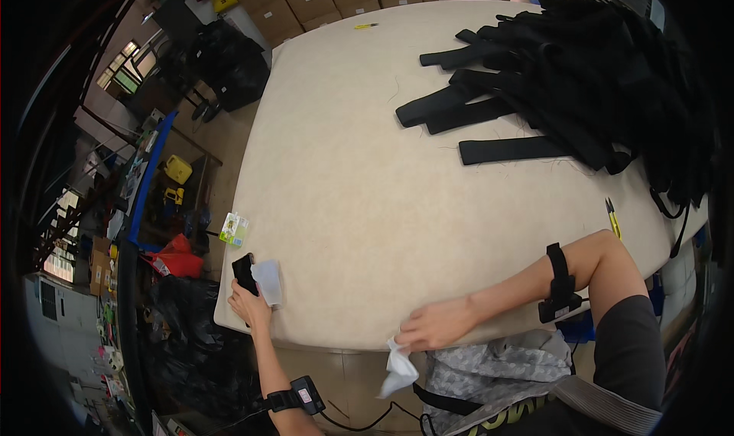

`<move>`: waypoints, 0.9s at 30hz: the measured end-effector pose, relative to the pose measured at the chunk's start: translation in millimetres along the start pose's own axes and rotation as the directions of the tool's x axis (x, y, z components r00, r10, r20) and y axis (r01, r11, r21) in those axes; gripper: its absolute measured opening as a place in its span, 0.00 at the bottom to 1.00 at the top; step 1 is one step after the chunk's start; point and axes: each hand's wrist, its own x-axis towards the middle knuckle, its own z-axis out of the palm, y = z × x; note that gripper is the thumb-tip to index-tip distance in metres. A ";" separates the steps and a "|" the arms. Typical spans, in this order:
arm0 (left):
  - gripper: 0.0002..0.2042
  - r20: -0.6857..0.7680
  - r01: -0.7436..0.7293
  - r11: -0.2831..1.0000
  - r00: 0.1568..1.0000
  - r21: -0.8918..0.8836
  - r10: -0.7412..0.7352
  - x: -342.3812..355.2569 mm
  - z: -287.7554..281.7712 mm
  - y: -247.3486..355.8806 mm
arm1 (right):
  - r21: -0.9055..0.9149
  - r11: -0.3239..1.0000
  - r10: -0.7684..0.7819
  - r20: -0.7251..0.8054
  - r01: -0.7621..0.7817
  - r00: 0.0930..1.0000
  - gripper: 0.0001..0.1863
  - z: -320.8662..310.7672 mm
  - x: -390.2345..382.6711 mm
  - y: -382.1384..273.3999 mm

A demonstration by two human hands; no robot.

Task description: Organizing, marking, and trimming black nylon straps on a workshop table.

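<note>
At the table's near left corner, my left hand [251,307] is closed around the lower end of a black smartphone [244,272]. A folded white tissue [267,282] lies against the phone's right side. My right hand [440,326] rests by the near edge of the table, its fingers closed on a crumpled white tissue [400,373] that hangs down past the edge. Just beyond the phone sits a small green and white packet [234,230].
A heap of black fabric pieces with straps [550,84] covers the far right of the cream-covered table [344,168]. Yellow-handled thread snips [612,219] lie near my right elbow. A small yellow tool [366,26] lies near the far edge. Cardboard boxes [306,6] stand behind.
</note>
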 end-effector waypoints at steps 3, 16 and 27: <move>0.28 0.060 -0.025 0.999 0.998 0.028 0.023 4.8 -0.1 -9.3 | 0.047 0.835 0.550 -0.030 -0.548 0.835 0.18 -15.4 -30.8 103.9; 0.28 -0.275 -0.262 0.884 0.948 -0.386 0.161 -75.6 -63.8 43.9 | -0.175 0.879 0.460 0.073 -0.443 0.885 0.24 -84.7 -154.7 -0.1; 0.25 -0.196 -0.299 0.868 0.951 -0.396 0.238 -106.3 -75.1 90.4 | -0.419 0.102 0.516 -0.753 -0.902 0.408 0.20 -209.1 -236.6 175.9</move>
